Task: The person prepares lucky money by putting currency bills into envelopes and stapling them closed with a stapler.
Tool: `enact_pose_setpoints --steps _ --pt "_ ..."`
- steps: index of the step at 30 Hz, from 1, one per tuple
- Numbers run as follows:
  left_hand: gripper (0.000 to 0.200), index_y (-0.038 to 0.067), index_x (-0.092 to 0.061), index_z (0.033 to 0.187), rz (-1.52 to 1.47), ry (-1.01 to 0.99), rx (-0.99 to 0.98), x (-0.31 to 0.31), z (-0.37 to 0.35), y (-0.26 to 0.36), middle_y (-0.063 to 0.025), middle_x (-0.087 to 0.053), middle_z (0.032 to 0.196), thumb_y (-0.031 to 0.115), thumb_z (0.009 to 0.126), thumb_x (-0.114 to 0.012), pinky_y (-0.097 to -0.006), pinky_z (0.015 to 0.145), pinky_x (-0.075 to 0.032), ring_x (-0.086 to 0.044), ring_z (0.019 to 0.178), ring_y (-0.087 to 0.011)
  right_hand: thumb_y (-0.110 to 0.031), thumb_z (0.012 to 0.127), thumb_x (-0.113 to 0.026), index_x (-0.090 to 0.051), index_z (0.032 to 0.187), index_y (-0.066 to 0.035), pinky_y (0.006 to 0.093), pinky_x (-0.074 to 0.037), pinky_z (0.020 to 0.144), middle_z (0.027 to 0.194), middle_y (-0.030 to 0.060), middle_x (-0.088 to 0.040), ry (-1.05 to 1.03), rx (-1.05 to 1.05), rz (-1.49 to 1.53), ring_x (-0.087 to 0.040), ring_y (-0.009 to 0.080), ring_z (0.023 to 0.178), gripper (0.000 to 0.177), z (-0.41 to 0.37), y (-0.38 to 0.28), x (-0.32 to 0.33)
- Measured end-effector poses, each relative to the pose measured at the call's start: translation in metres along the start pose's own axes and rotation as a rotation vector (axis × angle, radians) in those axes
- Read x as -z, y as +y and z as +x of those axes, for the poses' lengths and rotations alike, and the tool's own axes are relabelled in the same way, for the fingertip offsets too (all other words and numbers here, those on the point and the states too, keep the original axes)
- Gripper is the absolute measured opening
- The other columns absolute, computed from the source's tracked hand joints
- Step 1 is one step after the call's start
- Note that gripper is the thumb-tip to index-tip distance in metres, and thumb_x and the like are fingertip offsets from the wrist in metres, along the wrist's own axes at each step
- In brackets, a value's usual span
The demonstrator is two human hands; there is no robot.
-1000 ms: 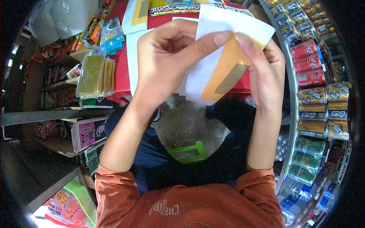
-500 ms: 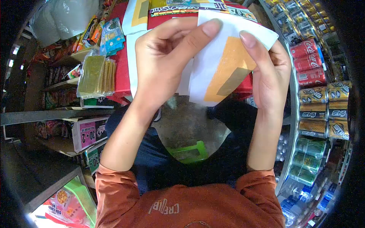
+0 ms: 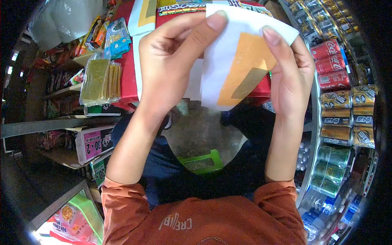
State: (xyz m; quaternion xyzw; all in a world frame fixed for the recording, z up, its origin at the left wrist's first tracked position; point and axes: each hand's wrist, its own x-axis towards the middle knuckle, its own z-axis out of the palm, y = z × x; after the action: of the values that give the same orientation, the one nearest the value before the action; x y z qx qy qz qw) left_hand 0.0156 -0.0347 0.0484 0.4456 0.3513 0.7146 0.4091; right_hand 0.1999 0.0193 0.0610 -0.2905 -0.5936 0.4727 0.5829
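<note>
A white sheet of paper (image 3: 218,61) with an orange-yellow patch (image 3: 247,53) and a darker band across it is held up in front of me, its lower edge hanging over my lap. My left hand (image 3: 171,61) pinches its upper left edge, thumb on the near face and fingers behind. My right hand (image 3: 288,69) grips the right side the same way, thumb beside the patch. The fingers behind the paper are partly hidden. Beneath is a red tabletop (image 3: 128,77), where another white paper with a yellow patch (image 3: 143,18) lies at the far left.
On the left, shelves carry a clear pack of yellowish-green sheets (image 3: 100,81), blue packets (image 3: 118,36) and a pink price box (image 3: 94,145). Stacked red cans (image 3: 328,65), gold cans (image 3: 337,118) and green cans (image 3: 328,169) line the right. A green plastic stool (image 3: 204,161) shows below.
The left hand has shifted slightly left and up, and the paper's left edge has moved with it. The right thumb has slid a little right and upward. Both hands still hold the paper.
</note>
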Motion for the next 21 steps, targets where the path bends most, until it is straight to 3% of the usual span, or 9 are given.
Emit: enact_pose_setpoints --steps 14,21 --pt "0.023 -0.001 -0.074 0.108 0.031 -0.003 0.003 -0.001 0.001 -0.001 -0.0072 -0.075 0.092 0.015 0.092 -0.076 -0.0197 0.074 -0.051 -0.067 0.082 -0.0066 -0.015 0.093 -0.072 -0.070 0.114 0.003 0.0303 -0.049 0.094 0.109 0.0090 -0.072 0.024 0.042 0.034 -0.067 0.0152 0.101 0.028 0.005 0.002 0.012" --pt "0.023 -0.001 -0.075 0.107 0.070 -0.028 0.002 0.004 0.004 -0.004 -0.0060 -0.075 0.090 0.017 0.092 -0.076 -0.0196 0.071 -0.050 -0.066 0.079 -0.0055 -0.017 0.093 -0.073 -0.071 0.111 0.003 0.0275 -0.050 0.087 0.103 0.0092 -0.073 0.062 0.037 0.057 -0.067 0.0134 0.092 0.027 0.007 0.005 0.014"
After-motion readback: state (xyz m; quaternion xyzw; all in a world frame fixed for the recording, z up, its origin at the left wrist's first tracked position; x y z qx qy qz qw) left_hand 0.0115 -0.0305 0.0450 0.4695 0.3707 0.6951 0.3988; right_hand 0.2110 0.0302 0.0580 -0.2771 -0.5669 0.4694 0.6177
